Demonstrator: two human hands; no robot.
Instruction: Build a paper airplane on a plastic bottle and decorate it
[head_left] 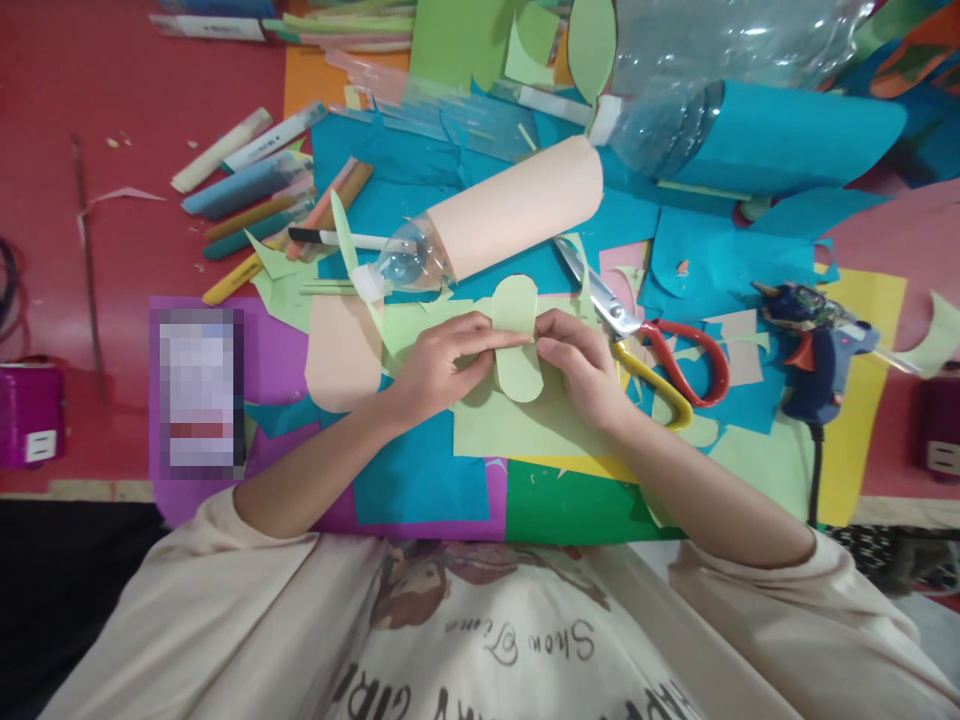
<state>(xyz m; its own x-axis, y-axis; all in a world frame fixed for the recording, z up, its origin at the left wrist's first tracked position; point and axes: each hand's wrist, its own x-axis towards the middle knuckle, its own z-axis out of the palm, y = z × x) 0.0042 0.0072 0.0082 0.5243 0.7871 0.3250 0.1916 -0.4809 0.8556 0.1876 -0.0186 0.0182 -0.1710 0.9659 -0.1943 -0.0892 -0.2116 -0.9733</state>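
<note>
Both hands meet over a light green oval paper cutout (517,340) above sheets of coloured paper. My left hand (439,362) pinches its left side, fingers closed on the paper. From the right, my right hand (581,365) pinches the same piece between thumb and fingers. Just beyond the cutout lies a small plastic bottle wrapped in peach paper (495,222), on its side with its cap to the left.
Red and yellow handled scissors (652,350) lie right of my hands, a blue glue gun (814,350) farther right. A large clear bottle with blue paper (720,100) lies at the back. Markers and crayons (255,200) lie at the left. A blurred phone (196,392) rests on purple paper.
</note>
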